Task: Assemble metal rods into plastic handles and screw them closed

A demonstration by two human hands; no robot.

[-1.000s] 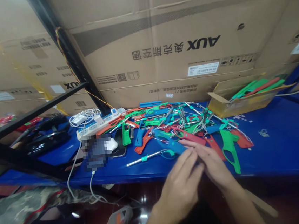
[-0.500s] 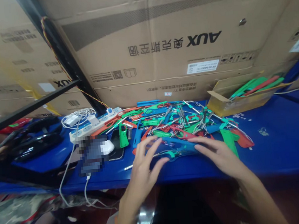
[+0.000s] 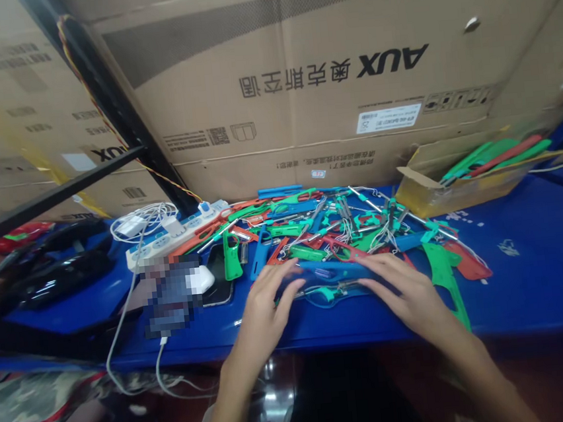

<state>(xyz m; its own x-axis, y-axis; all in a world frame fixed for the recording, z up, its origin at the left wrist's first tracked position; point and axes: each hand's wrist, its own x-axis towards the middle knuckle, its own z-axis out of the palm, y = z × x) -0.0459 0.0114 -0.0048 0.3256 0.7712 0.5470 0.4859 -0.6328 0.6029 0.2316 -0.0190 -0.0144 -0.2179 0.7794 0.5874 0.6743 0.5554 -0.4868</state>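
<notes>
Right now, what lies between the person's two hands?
In the head view, blue plastic parts lie between the left hand and the right hand, with a small teal piece among them.

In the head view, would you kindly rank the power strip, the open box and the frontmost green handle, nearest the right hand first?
1. Green handle, just right of the right hand.
2. Open box, back right.
3. Power strip, back left.

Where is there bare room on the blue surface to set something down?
Mainly the tabletop's right front, right of the green casing and in front of the cardboard box. It is crowded beyond the left hand and right hand, with coloured parts, and leftward, with the power strip.
</notes>
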